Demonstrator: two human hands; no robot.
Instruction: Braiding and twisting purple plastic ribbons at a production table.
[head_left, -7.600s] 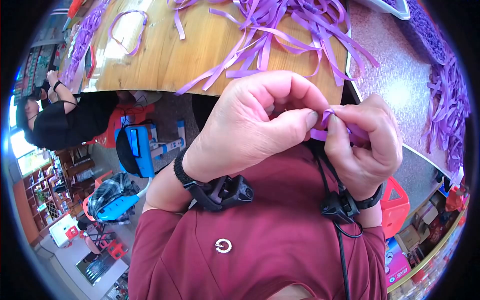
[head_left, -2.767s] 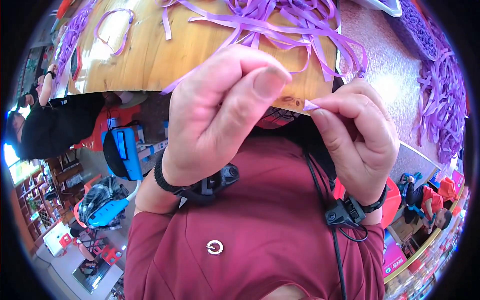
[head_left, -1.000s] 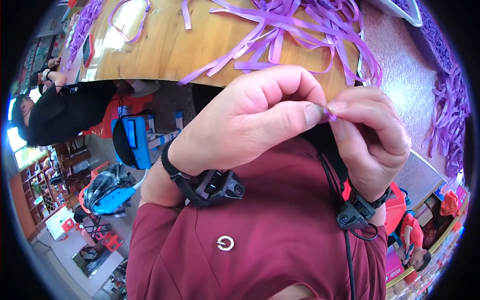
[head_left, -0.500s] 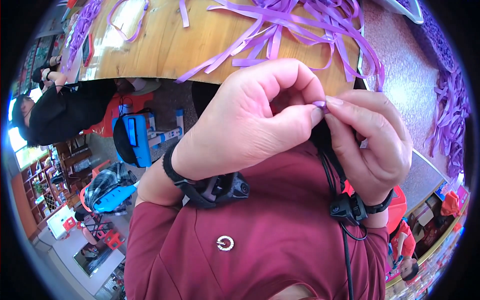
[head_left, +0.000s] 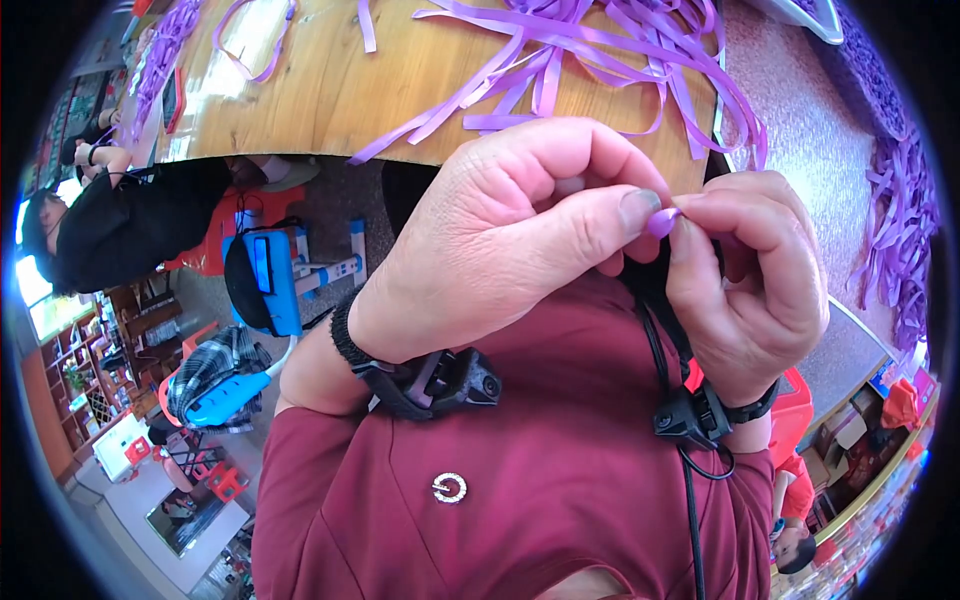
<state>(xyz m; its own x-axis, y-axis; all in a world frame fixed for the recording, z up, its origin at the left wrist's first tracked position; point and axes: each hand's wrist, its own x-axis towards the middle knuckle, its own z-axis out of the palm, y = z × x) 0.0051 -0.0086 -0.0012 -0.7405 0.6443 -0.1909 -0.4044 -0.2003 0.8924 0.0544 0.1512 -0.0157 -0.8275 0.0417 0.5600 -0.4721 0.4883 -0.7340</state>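
My left hand [head_left: 500, 240] and my right hand [head_left: 750, 270] are raised close to the camera, in front of my red shirt. Their thumbs and fingertips pinch together on a small piece of purple ribbon [head_left: 662, 220], of which only a tip shows between the fingers. The rest of that piece is hidden inside the hands. Each wrist carries a black strap with a small black device. Beyond the hands, a heap of loose purple ribbon strips [head_left: 590, 50] lies on a wooden table [head_left: 330, 90].
A person in black [head_left: 120, 230] sits at the table's left side. A blue chair [head_left: 270, 280] stands under the table. More purple ribbon [head_left: 900, 230] is piled on the floor at right. Shelves and red stools show at lower left.
My hands have stayed together near the camera, fingers shifting slightly on the ribbon piece. The view has tilted a little, and the table edge sits lower than before.
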